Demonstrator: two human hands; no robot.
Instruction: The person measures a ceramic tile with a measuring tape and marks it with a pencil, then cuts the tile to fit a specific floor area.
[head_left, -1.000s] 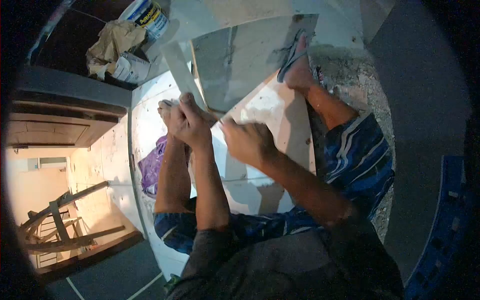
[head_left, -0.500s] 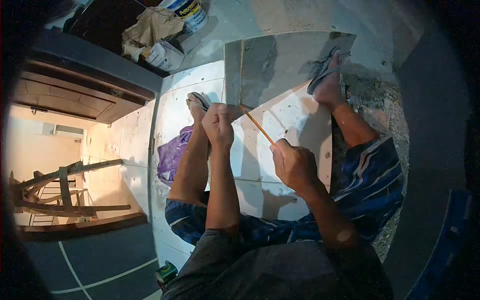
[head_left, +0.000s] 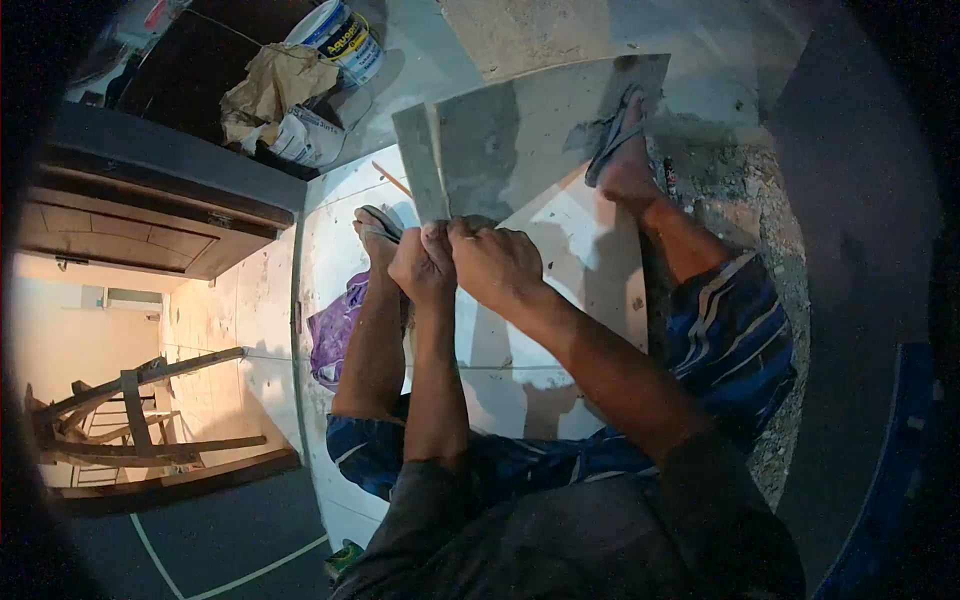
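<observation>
A grey sheet [head_left: 540,130] slants over the white tiled floor, with a narrow strip [head_left: 415,155] at its left side. A pale, tapering line separates the two and narrows toward my hands. My left hand [head_left: 425,264] is closed at the strip's near end. Beside it, touching or nearly so, my right hand [head_left: 497,264] is closed on the sheet's near corner. An orange-brown stick [head_left: 391,178] shows left of the strip; whether it reaches under it is hidden. My sandaled right foot [head_left: 622,150] is at the sheet's right end.
A paint bucket [head_left: 345,45], crumpled brown paper [head_left: 275,88] and a white bag [head_left: 305,138] are at the upper left. Purple cloth [head_left: 335,335] lies beside my left leg. A wooden frame [head_left: 135,410] stands through the doorway. Rubble [head_left: 765,240] borders the floor at right.
My right hand has moved up and left beside my left hand and no longer shows the orange stick. The narrow strip now tilts away from the larger sheet along the line.
</observation>
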